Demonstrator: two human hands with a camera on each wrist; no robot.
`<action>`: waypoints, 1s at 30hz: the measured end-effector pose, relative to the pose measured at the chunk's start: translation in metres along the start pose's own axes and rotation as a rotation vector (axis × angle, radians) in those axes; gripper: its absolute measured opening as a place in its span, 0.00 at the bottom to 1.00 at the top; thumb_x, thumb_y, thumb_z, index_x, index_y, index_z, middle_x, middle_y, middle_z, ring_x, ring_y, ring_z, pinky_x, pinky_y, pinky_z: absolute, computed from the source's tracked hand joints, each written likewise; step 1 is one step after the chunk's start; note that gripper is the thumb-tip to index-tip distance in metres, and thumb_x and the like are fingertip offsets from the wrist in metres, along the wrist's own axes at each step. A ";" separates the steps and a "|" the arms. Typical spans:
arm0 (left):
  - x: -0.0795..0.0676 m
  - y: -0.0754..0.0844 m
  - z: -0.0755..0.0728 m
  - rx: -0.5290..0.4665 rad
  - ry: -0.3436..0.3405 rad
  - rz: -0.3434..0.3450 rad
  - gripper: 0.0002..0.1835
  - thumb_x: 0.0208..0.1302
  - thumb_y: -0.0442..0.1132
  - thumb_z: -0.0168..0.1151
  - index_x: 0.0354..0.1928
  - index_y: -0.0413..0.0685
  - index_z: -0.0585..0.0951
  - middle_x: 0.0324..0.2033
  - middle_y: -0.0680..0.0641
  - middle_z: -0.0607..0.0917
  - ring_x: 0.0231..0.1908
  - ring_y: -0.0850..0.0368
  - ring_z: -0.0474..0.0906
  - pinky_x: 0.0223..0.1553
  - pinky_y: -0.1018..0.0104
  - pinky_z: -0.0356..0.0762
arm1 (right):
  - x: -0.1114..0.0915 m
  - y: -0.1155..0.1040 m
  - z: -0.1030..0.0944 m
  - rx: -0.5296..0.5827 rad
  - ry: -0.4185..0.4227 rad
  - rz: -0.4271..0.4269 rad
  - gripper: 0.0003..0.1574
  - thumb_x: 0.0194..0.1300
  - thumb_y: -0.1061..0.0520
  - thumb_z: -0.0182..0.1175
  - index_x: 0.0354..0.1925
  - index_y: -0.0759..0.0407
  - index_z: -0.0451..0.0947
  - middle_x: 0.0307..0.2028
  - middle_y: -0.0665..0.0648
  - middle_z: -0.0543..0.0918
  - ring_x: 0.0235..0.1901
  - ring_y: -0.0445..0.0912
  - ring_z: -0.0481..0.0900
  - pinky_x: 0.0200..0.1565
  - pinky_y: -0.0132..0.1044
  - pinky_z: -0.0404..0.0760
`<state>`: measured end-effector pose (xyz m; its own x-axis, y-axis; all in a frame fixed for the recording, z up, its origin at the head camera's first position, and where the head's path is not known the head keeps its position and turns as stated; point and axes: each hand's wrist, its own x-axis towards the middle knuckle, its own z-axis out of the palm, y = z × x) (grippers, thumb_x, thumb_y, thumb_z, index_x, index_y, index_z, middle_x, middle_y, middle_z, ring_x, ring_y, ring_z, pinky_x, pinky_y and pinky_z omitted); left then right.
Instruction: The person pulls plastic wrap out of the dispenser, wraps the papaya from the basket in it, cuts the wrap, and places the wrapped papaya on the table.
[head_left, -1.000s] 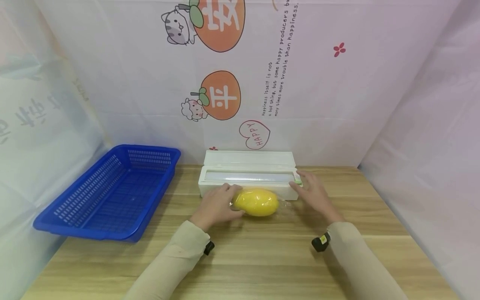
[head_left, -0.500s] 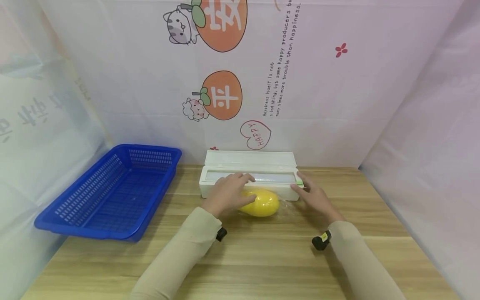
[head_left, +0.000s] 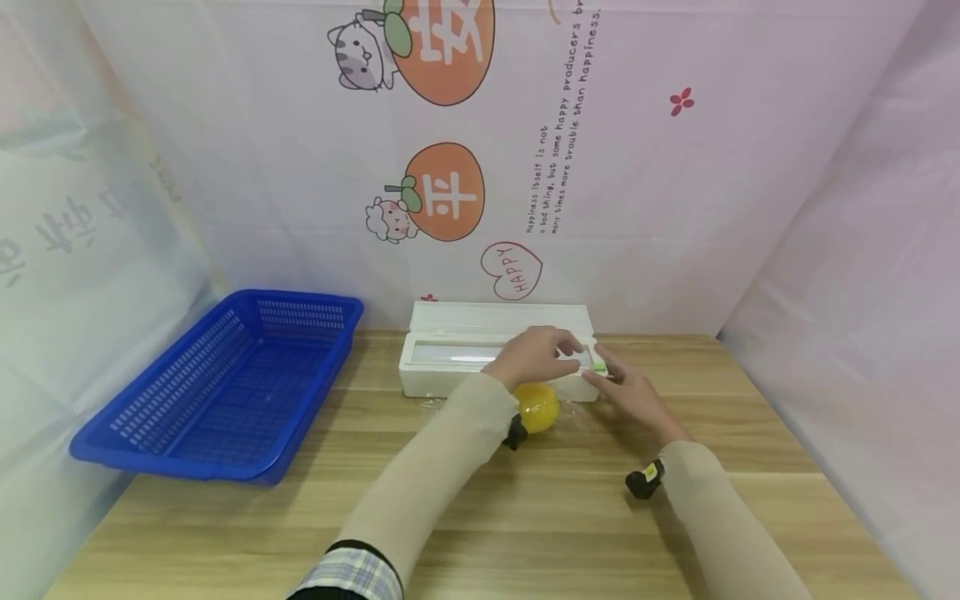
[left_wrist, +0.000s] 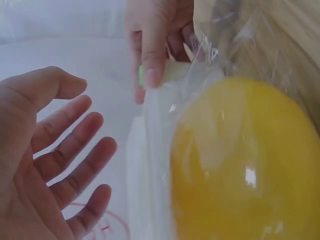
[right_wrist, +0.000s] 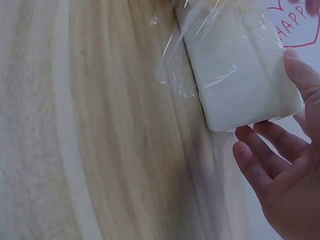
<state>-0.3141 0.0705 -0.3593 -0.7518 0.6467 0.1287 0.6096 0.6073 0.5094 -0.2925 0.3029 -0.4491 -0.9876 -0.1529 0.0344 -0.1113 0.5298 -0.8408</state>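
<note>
A white cling film dispenser box (head_left: 438,382) lies on the table with its lid (head_left: 487,317) raised and a roll inside. My right hand (head_left: 636,398) grips its right end, the thumb on top by a small green slider (left_wrist: 145,76) and the fingers at the end wall. Above the right part of the box hovers my left hand (head_left: 531,357), its fingers loosely bent and apart, holding nothing. A smooth yellow oval thing (head_left: 542,408), fruit-like, lies under clear film (right_wrist: 172,75) in front of the box. The left wrist partly hides it in the head view.
On the left of the wooden table (head_left: 525,525) stands a blue plastic basket (head_left: 300,433) with slotted sides. White printed cloth (head_left: 600,267) hangs behind the table and along both sides.
My left hand has left the yellow thing's left end and moved right, across it and above the box towards the right hand. The right hand stays at the box's end.
</note>
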 end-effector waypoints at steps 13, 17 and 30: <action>0.034 0.016 0.038 0.103 0.031 -0.135 0.15 0.67 0.53 0.64 0.51 0.58 0.87 0.45 0.58 0.87 0.44 0.63 0.80 0.42 0.69 0.77 | -0.003 0.003 -0.002 -0.098 0.017 -0.141 0.42 0.77 0.45 0.54 0.80 0.50 0.49 0.76 0.67 0.54 0.60 0.69 0.72 0.57 0.60 0.75; 0.037 0.023 0.043 0.212 0.073 -0.193 0.14 0.66 0.55 0.64 0.49 0.63 0.88 0.43 0.63 0.87 0.41 0.65 0.81 0.39 0.69 0.77 | -0.004 0.001 -0.003 -0.121 0.026 -0.141 0.42 0.77 0.45 0.53 0.79 0.49 0.50 0.75 0.68 0.55 0.59 0.69 0.73 0.56 0.60 0.76; 0.039 0.025 0.047 0.264 0.083 -0.271 0.09 0.70 0.53 0.63 0.40 0.62 0.89 0.37 0.62 0.87 0.35 0.64 0.80 0.36 0.67 0.78 | 0.000 0.000 -0.001 -0.222 0.026 -0.159 0.44 0.77 0.41 0.52 0.79 0.53 0.49 0.66 0.73 0.69 0.50 0.62 0.82 0.51 0.57 0.80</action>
<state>-0.3165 0.1323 -0.3812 -0.9057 0.4135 0.0937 0.4217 0.8559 0.2994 -0.2923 0.3034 -0.4488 -0.9581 -0.2284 0.1729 -0.2837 0.6715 -0.6846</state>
